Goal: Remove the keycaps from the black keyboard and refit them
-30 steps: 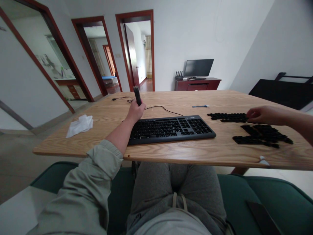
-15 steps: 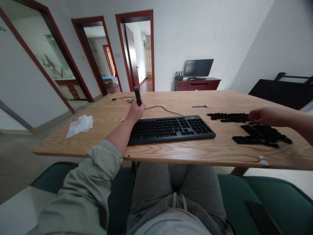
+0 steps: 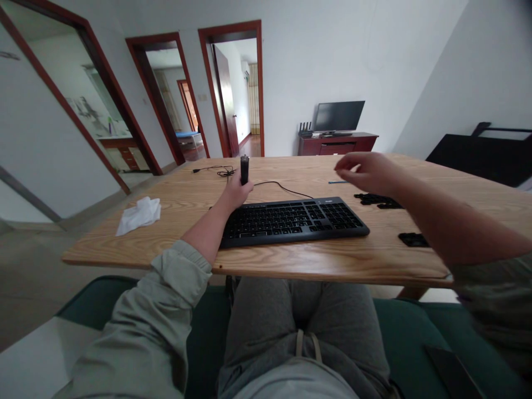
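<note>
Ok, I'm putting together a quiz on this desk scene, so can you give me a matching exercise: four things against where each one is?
Things:
1 keyboard
2 white tissue
3 dark stick-shaped device
4 loose black keycaps

Places:
A held upright in the left hand
B left part of the table, lying alone
C right part of the table, partly behind the right hand and its arm
D middle of the table, near the front edge

Pairs: 1-D, 2-B, 3-A, 4-C
</note>
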The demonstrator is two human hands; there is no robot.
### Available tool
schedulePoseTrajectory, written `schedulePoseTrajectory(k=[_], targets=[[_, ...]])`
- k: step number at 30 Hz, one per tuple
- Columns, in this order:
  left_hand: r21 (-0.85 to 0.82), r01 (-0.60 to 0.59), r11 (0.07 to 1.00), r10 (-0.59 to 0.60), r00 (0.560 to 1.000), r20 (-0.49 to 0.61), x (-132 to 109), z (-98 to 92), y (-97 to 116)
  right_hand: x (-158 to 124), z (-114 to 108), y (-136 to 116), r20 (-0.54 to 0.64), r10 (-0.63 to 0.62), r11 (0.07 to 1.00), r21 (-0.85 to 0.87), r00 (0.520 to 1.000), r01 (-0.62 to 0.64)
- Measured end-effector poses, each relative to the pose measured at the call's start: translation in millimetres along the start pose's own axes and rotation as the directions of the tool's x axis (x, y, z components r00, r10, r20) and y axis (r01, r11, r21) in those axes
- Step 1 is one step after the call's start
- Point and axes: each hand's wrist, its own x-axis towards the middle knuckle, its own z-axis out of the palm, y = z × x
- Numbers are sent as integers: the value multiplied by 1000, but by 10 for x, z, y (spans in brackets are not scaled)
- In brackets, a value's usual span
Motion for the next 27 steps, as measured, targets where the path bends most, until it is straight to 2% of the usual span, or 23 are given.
schedulePoseTrajectory(k=[1, 3, 5, 8, 10, 12, 16, 20, 24, 27], targets=[[24, -26, 999, 25, 999, 34, 1, -5, -4, 38, 148, -220, 19, -68, 995, 72, 997, 67], [23, -50, 998, 47, 995, 85, 1, -14, -4, 93, 474, -565, 114, -94, 983, 165, 989, 74], [-3, -13, 1000, 13, 997, 80, -3, -20, 6, 127, 804, -758, 197, -107, 979, 193, 975, 69], [-98, 75, 992, -69, 996, 59, -13, -21, 40, 136, 1193, -795, 235, -137, 987, 114, 962, 113], [-187, 104, 977, -95, 994, 56, -15, -19, 67, 122, 1335, -729, 254, -157, 987, 71, 954, 143], [-238, 91, 967, -80, 995, 54, -6, -15, 85, 107, 1396, -659, 278, -150, 988, 71, 949, 136], [-241, 66, 968, -52, 997, 64, 34, -24, 58, 111, 1407, -612, 303, -135, 990, 78, 943, 117], [-252, 44, 967, -43, 999, 13, 58, -101, 20, 129, 1406, -641, 315, -109, 993, 67, 943, 93], [-211, 98, 973, -99, 995, 4, 44, -156, 112, 120, 1402, -653, 313, -85, 996, 25, 946, 82], [-162, 110, 981, -109, 994, 15, 2, -97, 218, 100, 1395, -647, 303, -112, 993, 10, 946, 114]])
